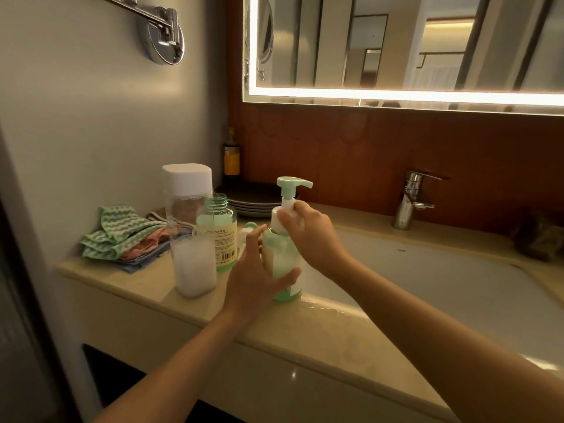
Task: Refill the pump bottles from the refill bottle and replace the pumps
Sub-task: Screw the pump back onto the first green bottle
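Observation:
A green pump bottle (pixel 282 261) stands on the counter's edge by the sink, its green pump head (pixel 292 184) fitted on top. My right hand (pixel 308 233) grips the white pump collar at the neck. My left hand (pixel 256 276) holds the bottle's lower body, thumb across the front. Behind it stands a second green bottle (pixel 217 236) with an open neck and a label. Part of another pump (pixel 248 228) lies behind my left hand. A tall clear refill bottle (pixel 190 233) with a white cap holds white liquid in its lower part.
Folded striped cloths (pixel 122 236) lie at the counter's left. Dark stacked plates (pixel 253 198) and a yellow-labelled bottle (pixel 232 160) sit at the back wall. The white sink basin (pixel 427 279) and chrome faucet (pixel 412 199) are to the right. A lit mirror hangs above.

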